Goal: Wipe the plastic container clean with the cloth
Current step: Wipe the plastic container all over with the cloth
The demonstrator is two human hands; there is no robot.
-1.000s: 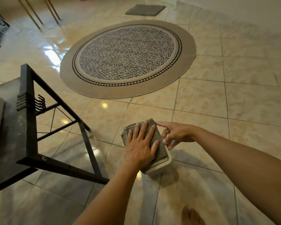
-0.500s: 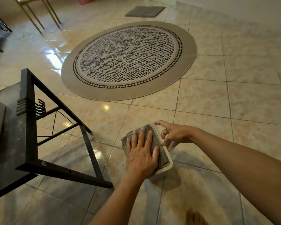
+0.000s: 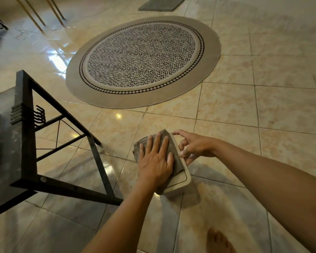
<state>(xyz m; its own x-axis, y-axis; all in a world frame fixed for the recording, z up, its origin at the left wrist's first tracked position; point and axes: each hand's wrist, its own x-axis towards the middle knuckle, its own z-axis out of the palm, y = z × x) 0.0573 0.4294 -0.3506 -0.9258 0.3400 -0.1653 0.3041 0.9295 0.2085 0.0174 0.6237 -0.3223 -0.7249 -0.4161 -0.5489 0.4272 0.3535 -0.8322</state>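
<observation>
A white plastic container (image 3: 183,180) with rounded corners is held in the air above the tiled floor, its flat face turned up. A folded grey cloth (image 3: 173,148) lies over most of that face. My left hand (image 3: 155,161) presses flat on the cloth, fingers spread, and hides the cloth's middle. My right hand (image 3: 193,146) grips the container's right edge with thumb and fingertips. Only the container's near right corner and right rim show.
A black metal-framed table (image 3: 26,148) stands at the left, its leg reaching close to my left forearm. A round patterned rug (image 3: 142,61) lies on the floor beyond. A bare foot (image 3: 217,241) shows at the bottom. Chair legs (image 3: 36,13) stand far left.
My left hand has slid the cloth along the container's face, first toward me, then back a little. More of the container's near corner shows now. My right hand keeps its grip.
</observation>
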